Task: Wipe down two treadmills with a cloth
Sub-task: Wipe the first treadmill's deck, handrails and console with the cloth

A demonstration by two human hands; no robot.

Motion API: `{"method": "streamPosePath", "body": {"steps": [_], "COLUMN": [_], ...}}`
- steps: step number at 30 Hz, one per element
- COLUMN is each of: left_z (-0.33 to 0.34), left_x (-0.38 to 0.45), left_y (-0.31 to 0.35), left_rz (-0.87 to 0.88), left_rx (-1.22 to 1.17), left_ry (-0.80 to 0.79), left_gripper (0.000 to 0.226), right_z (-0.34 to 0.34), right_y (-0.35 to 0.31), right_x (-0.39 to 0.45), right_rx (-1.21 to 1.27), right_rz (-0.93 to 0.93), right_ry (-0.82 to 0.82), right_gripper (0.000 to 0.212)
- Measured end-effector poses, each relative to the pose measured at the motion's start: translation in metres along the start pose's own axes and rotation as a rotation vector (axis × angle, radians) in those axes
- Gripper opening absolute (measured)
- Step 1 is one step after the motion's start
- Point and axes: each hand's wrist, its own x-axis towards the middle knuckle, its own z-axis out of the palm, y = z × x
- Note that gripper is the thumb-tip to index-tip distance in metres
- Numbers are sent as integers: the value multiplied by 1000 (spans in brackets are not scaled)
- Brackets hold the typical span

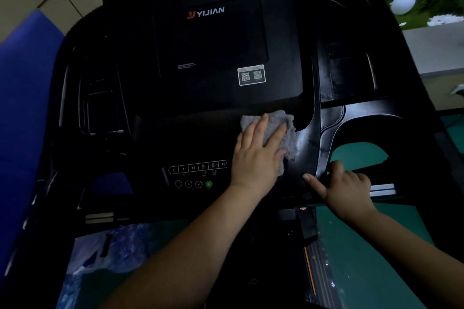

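Nearest the camera, two bare forearms reached up from the lower edge of the view toward a black plastic treadmill console (140,98). The right hand (344,185) rested on the console's lower right edge, beside the silver end of a handrail (382,189). Its index finger lay stretched out along the plastic and the other fingers were curled loosely, holding nothing. Most likely it was there to steady the body during the reach.

Just beyond it, the left hand (256,155) lay flat, fingers spread, on a crumpled grey terry cloth (286,133). It pressed the cloth down under the palm rather than pinching it, probably so that more of the cloth met the surface. The cloth sat on the console's shelf below the screen, right of centre, its far edge touching the screen's lower rim. The glossy plastic just right of the cloth looked streaked, possibly damp.

Left of the wiping hand ran a row of white-outlined speed buttons (198,167), and under them round keys, including one green button (208,184). Both lay clear of the cloth.

Farther off stood the dark, unlit display panel (211,40), marked YIJIAN in white with an orange logo. A white QR-code sticker (251,75) sat at its lower right corner. I judged the console only partly done. No second treadmill could be picked out with certainty in the dim frame.
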Motion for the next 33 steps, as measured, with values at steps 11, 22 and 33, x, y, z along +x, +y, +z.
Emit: {"method": "streamPosePath", "body": {"steps": [11, 22, 33], "left_z": [-25, 6, 14], "left_x": [-109, -134, -160], "left_y": [-138, -96, -114], "left_rz": [-589, -987, -1047], "left_rx": [-134, -369, -353], "left_ry": [380, 476, 602], "left_gripper": [48, 53, 45], "right_z": [-22, -26, -16], "right_y": [-19, -81, -88], "right_x": [-17, 22, 37], "right_rx": [199, 182, 210], "right_rz": [-89, -545, -628], "right_ry": [264, 77, 112], "right_gripper": [58, 62, 64]}}
